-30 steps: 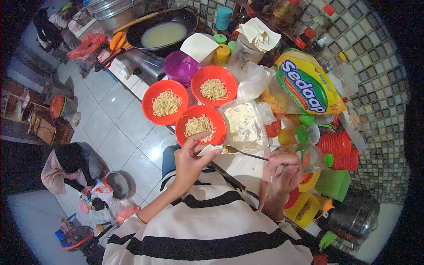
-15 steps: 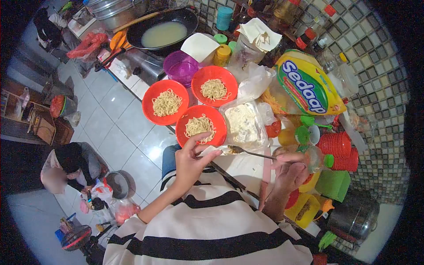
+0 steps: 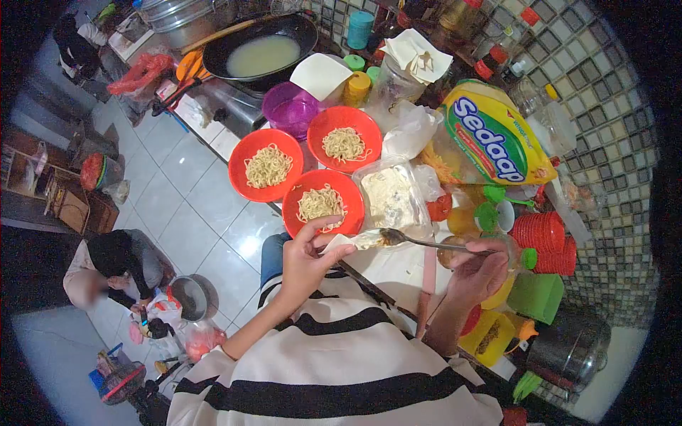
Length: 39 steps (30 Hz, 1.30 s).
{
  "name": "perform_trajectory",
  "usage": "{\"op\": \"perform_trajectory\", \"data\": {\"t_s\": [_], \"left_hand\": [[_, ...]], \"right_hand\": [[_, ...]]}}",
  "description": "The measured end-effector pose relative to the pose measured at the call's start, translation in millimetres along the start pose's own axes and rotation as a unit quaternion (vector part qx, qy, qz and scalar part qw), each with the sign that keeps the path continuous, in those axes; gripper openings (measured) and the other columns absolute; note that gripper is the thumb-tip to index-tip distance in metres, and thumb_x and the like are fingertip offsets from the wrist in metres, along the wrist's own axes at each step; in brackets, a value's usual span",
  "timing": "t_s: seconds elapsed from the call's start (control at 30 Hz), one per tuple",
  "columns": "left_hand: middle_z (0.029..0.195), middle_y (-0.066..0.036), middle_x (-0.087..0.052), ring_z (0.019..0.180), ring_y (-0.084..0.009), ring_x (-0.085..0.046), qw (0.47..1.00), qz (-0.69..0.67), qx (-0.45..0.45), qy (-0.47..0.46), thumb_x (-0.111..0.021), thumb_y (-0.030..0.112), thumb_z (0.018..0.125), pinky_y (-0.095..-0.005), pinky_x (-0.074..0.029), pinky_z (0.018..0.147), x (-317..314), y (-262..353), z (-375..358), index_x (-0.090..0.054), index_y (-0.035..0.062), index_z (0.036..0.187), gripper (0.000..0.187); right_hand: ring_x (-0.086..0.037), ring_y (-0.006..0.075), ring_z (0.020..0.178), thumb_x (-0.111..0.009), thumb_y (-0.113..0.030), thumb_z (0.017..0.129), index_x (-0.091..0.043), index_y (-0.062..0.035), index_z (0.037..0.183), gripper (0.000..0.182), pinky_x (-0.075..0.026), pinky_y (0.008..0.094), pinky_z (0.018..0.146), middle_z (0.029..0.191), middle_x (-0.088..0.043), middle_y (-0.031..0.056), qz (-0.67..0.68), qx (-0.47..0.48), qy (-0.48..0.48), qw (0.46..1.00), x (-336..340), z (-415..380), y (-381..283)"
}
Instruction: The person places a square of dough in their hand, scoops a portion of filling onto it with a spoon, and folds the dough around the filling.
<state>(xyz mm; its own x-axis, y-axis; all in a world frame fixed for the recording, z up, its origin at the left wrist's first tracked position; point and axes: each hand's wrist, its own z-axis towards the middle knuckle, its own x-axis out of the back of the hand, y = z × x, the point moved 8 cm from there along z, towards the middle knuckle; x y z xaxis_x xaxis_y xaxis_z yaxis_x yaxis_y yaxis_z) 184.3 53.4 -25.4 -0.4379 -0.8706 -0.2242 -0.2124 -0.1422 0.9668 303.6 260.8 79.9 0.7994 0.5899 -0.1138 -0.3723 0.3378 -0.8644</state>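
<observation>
Close below the nearest red bowl, my left hand [image 3: 307,257] pinches a pale, floppy sheet [image 3: 364,240] between thumb and fingers. My right hand [image 3: 477,273] grips a metal spoon [image 3: 433,245] by its handle. The spoon's bowl, with some brown food on it, is at the right end of the sheet. Just beyond the spoon stands a clear plastic tub [image 3: 393,199] with pale, powdery contents. The nearest red bowl of noodles [image 3: 291,213] sits beside the tub, and two more, a left red bowl [image 3: 241,177] and a far red bowl [image 3: 366,128], stand behind it.
A wok [image 3: 302,53] with cloudy liquid sits on the stove at the back. At right are a yellow-green Sedaap bag [image 3: 490,135], stacked red bowls [image 3: 538,234] and a yellow container [image 3: 497,319]. Another person [image 3: 128,263] is low near the floor at left.
My right hand and the spoon have shifted right, drawing the spoon's bowl to the sheet's right end. More of the sheet shows. The left hand stays nearly in place.
</observation>
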Motion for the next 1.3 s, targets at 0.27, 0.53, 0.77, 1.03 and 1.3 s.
{"op": "perform_trajectory", "data": {"t_s": [0.27,0.53,0.77,1.03,1.3], "left_hand": [[0.089,-0.012,-0.064,0.083,-0.0096,-0.058,1.0,-0.005,-0.009,-0.025,-0.063,0.002,0.076,-0.0214,-0.047,0.07,-4,2,0,-0.046,-0.0021,0.112,0.039],[0.093,-0.012,-0.061,0.083,-0.0127,-0.059,0.992,-0.106,0.068,-0.032,-0.054,0.005,0.083,-0.0251,-0.049,0.076,-4,-10,6,-0.048,-0.0027,0.104,0.023],[0.085,-0.006,-0.059,0.079,-0.0112,-0.058,0.986,-0.144,0.084,-0.01,-0.052,0.006,0.085,-0.0265,-0.05,0.076,6,-10,29,-0.05,-0.0006,0.093,0.011],[0.079,-0.003,-0.059,0.071,-0.0076,-0.055,0.991,0.061,-0.109,-0.051,-0.053,0.015,0.085,-0.021,-0.045,0.065,4,94,119,-0.055,0.0002,0.09,0.015],[0.076,-0.002,-0.061,0.071,-0.0071,-0.055,0.932,0.214,-0.279,-0.086,-0.058,0.018,0.081,-0.0209,-0.045,0.063,-48,169,239,-0.06,0.0006,0.093,0.022]], "right_hand": [[-0.045,0.0115,0.043,-0.037,-0.044,0.089,-0.048,-0.0019,0.081,0.044,-0.033,0.0215,0.037,0.057,-0.049,0.007,0.041,-0.008,-0.007,0.999,5,8,3],[-0.038,0.0111,0.042,-0.038,-0.042,0.09,-0.049,-0.0019,0.077,0.043,-0.029,0.0236,0.038,0.053,-0.04,0.0027,0.057,-0.008,0.045,0.997,17,12,4],[-0.039,0.0101,0.045,-0.039,-0.04,0.09,-0.049,-0.0029,0.078,0.04,-0.031,0.0213,0.042,0.054,-0.042,0.002,0.029,0.001,0.091,0.995,36,9,13],[-0.043,0.0098,0.05,-0.039,-0.042,0.09,-0.049,-0.0034,0.079,0.041,-0.037,0.0211,0.05,0.059,-0.044,0.002,0.02,-0.063,0.112,0.992,45,4,12],[-0.042,0.0082,0.046,-0.039,-0.037,0.091,-0.049,-0.0029,0.08,0.037,-0.034,0.02,0.044,0.059,-0.047,0.0027,0.02,-0.11,0.149,0.982,57,-5,32]]}}
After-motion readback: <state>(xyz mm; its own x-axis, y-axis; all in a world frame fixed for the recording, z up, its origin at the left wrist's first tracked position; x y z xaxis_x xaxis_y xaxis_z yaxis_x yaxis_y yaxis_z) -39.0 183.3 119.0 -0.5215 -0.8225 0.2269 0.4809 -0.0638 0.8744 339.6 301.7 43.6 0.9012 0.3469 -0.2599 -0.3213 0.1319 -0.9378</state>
